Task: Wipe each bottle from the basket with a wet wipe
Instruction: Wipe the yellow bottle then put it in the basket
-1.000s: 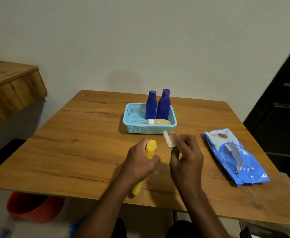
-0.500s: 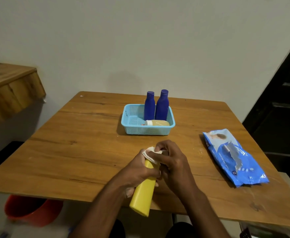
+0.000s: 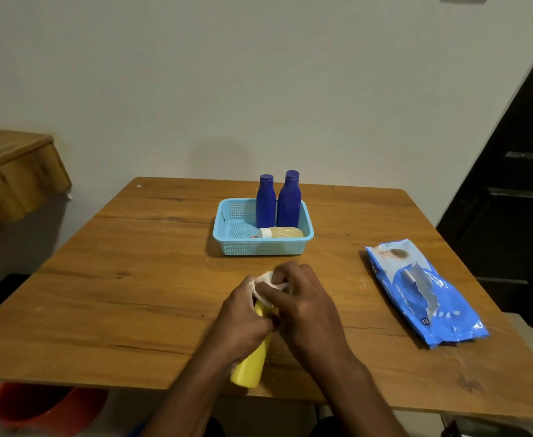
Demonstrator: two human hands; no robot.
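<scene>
A person's left hand (image 3: 246, 313) grips a yellow bottle (image 3: 251, 364) around its upper body, above the near edge of a wooden table (image 3: 132, 279), while the right hand (image 3: 303, 304) pinches a crumpled white wet wipe (image 3: 266, 280) against the bottle's top end. The bottle's long axis runs from its flat base, which points down toward the camera and slightly left, up and away to the covered top, which points toward the blue basket (image 3: 236, 244). The bottle is plain, smooth and bright yellow, with no label visible; its cap is hidden by the wipe and fingers. In the basket, near the table's middle, two dark blue bottles (image 3: 279, 203) stand upright side by side at the back right, and a tan bottle with a white cap (image 3: 279, 232) lies on its side in front of them, cap pointing left. A blue pack of wet wipes (image 3: 423, 291) lies flat on the table to the right, well apart from the hands, its flap peeled open. Bare tabletop stretches to the left of the hands. An orange bucket (image 3: 38, 408) shows below the table's near-left edge.
</scene>
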